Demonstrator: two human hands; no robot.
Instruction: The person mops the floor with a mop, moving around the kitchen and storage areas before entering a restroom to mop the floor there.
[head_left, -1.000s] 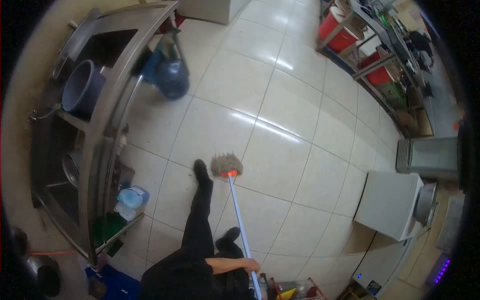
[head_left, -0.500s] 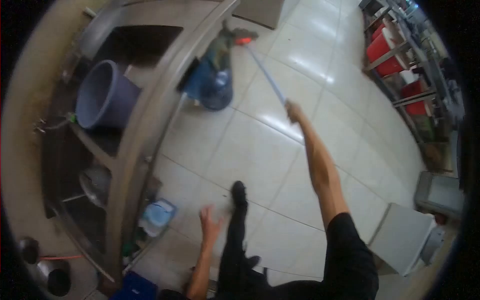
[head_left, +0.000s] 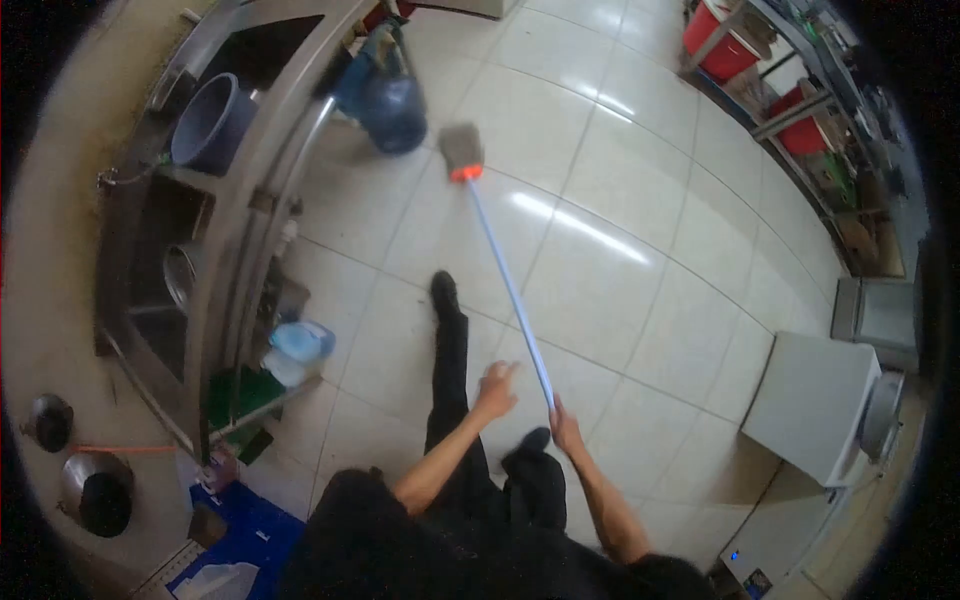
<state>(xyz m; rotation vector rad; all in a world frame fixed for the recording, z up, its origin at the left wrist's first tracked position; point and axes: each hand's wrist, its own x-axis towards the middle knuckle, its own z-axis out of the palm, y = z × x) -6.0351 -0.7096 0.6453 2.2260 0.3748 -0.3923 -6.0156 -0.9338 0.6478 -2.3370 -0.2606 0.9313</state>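
My right hand [head_left: 566, 428] is wrapped round the light blue handle of a mop [head_left: 510, 285], near its upper end. The mop slants away from me, with its orange clamp and grey, blurred head on the tiled floor beyond my forward shoe. To the left of the handle is my left hand [head_left: 496, 392], apart from it, open and with nothing in it, a finger pointing toward the handle. A large blue water bottle [head_left: 392, 112] stands on the floor left of the mop head, beside the sink unit.
Along the left runs a steel sink unit [head_left: 235, 200] holding a grey-blue bucket [head_left: 213, 122]. Bottles and containers [head_left: 300, 345] lie on its lower shelf. A blue crate [head_left: 240, 535] is at lower left. Red buckets [head_left: 722, 45] sit on a right-hand rack; a white cabinet [head_left: 810, 395] stands nearby.
My right hand has drawn back toward my body, pulling the mop head away from the water bottle and nearer to me. My left hand has moved forward and right, close to the handle.
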